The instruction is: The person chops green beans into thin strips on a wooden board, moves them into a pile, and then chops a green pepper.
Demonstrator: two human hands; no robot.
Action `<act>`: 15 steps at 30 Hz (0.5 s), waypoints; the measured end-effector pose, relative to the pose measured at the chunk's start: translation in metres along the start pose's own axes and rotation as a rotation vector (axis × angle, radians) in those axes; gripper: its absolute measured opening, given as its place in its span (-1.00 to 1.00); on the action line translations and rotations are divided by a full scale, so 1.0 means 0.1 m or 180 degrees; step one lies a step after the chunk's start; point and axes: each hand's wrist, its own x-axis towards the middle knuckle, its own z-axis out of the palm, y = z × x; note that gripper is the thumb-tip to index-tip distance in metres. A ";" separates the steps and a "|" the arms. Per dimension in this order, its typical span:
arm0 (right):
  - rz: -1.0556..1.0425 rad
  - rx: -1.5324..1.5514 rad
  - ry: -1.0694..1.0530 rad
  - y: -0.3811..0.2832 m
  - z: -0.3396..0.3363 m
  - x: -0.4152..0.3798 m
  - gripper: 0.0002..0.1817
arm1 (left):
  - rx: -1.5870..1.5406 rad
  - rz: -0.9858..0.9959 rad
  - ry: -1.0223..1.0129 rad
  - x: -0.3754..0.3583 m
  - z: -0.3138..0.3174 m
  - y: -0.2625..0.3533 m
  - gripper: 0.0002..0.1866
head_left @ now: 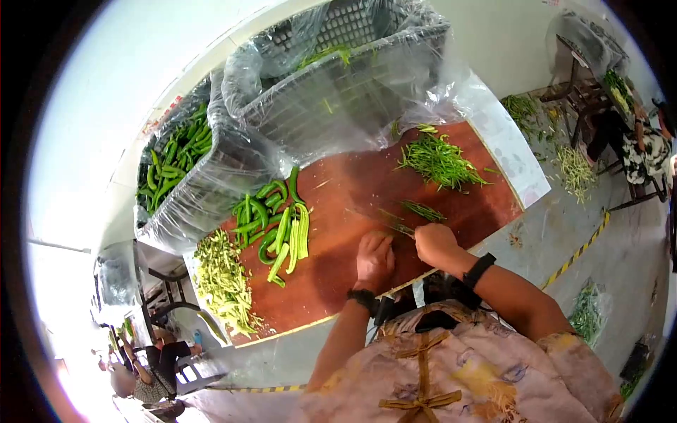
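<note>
On the red-brown board point(331, 282), my left hand point(375, 258) rests near the front edge with its fingers curled. Whatever lies under those fingers is too small to make out. My right hand point(435, 244) is closed round a knife point(403, 229), whose blade points left toward my left hand. Just behind the knife lie a few thin green strips point(423, 211). Farther back is a pile of shredded green pepper point(441, 161). Whole green peppers point(257, 211) and split, pale-sided peppers point(299, 233) lie left of my hands. Pale pepper cores and seeds point(226, 282) are heaped at the left end.
A plastic-lined crate point(338, 95) stands behind the board. Another lined crate point(226, 158) with green peppers point(180, 158) is at the left. People point(151, 366) point(638, 151) sit at lower left and far right. Vegetable scraps point(575, 169) and a plastic bag point(587, 310) lie on the floor.
</note>
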 end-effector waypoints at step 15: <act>-0.0082 -0.0125 -0.0270 -0.06 0.06 -0.16 -0.91 | -0.0010 0.0103 0.0111 0.03 -0.01 -0.03 -0.80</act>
